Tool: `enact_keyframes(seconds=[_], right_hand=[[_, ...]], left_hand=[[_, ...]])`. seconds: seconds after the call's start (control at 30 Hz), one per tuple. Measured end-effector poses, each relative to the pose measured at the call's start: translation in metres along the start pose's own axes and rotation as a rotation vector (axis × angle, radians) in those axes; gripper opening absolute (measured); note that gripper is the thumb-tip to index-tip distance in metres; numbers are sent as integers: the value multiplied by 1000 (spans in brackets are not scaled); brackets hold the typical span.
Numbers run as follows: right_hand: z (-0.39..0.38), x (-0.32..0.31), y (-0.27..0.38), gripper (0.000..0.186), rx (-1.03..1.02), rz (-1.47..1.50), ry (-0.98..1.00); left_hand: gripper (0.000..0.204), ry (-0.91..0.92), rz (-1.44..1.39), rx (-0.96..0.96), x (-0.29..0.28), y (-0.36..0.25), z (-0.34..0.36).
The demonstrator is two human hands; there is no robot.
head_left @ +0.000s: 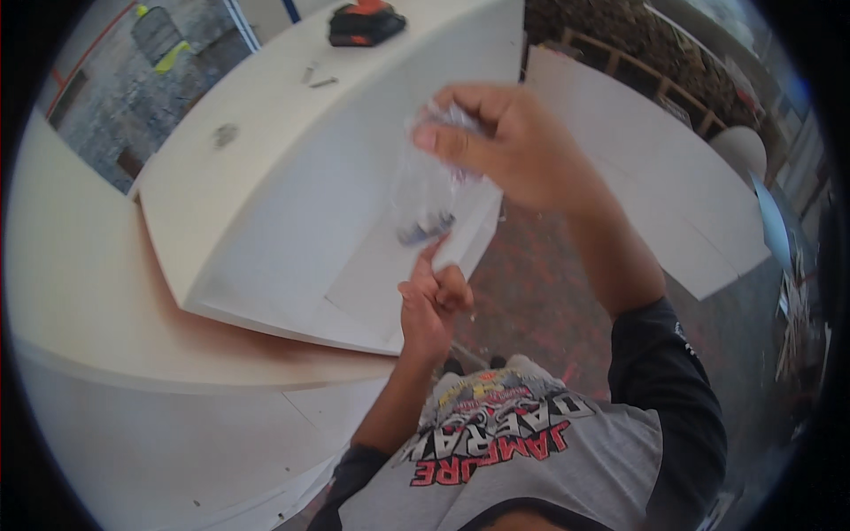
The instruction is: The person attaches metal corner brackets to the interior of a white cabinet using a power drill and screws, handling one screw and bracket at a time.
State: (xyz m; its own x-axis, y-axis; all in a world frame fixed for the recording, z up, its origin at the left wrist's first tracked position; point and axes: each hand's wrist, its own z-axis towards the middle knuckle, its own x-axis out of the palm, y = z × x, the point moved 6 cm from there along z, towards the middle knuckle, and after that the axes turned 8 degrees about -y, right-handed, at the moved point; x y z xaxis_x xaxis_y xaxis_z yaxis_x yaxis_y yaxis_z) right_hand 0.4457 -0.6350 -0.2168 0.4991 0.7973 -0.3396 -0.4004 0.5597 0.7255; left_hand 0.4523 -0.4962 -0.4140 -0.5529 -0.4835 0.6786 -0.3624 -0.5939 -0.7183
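Note:
My right hand (496, 146) is raised over the white unit, pinching the top of a clear plastic bag (423, 181). Small dark and light pieces (427, 228) lie gathered at the bag's bottom; their kind is too blurred to tell. Just below, my left hand (431, 301) points its index finger up at those pieces. The fingertip looks to be at the bag's lower edge, though contact is unclear. The left hand's other fingers are curled, with nothing visible in them. Behind the bag is the recessed inside of a curved white unit (266, 212).
On the unit's top edge stand a cordless tool's black-and-red base (366, 26), a loose screw-like piece (324, 83) and a small metallic cluster (225, 134). A large white panel (637, 168) lies to the right. Another curved white piece (80, 292) is at left. A mesh-backed chair (162, 40) stands far left.

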Motion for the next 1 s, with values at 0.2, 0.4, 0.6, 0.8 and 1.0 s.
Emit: enact_keyframes(seconds=[0.2, 0.4, 0.6, 0.8, 1.0], right_hand=[[-127, -19, -90, 31, 454, 379, -238], [-190, -49, -124, 28, 596, 547, -561], [-220, -82, -114, 22, 265, 365, -516], [-249, -68, -138, 33, 390, 1146, -562], [-273, -14, -173, 41, 930, 1275, -401]], left_hand=[[82, 2, 386, 17, 30, 32, 14], [54, 105, 18, -705, 51, 107, -5], [38, 66, 116, -604, 54, 118, 0], [29, 265, 843, -219, 66, 67, 27], [33, 399, 1507, -226, 82, 40, 35]])
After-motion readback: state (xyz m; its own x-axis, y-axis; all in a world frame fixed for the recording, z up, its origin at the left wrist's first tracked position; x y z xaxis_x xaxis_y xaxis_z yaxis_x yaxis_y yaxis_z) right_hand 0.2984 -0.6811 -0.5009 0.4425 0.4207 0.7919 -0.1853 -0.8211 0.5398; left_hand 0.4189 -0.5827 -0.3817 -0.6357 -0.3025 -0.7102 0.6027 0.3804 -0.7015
